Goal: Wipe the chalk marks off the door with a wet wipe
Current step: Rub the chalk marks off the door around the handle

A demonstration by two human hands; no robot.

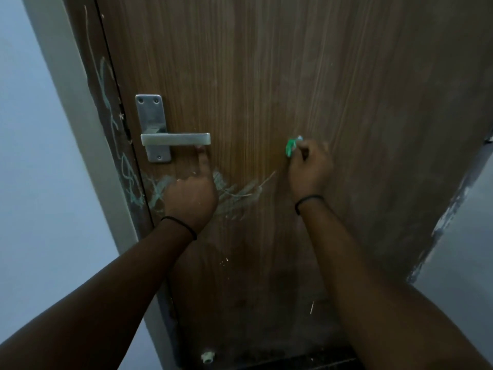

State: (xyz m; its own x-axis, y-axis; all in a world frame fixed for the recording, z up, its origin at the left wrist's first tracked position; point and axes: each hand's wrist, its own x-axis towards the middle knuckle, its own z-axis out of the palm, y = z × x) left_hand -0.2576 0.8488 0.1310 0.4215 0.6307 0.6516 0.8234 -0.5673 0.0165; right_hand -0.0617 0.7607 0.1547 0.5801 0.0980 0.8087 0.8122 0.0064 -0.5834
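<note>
A brown wood-grain door (266,76) fills most of the frame. Right of centre, the right hand (309,166) presses against it, fingers (301,152) curled tight around a small crumpled wipe (291,147) (green-stained, only a bit showing past the knuckles). At centre left, the left hand (190,196) rests on the door in a loose fist, one finger stretched up to just under the metal handle (176,139); it holds nothing. Pale greenish chalk marks (237,190) smear the door between the two hands and left of the left hand, below the handle. More chalk scribbles run down the frame (106,102) at the left. Each wrist carries a thin black band (309,198).
</note>
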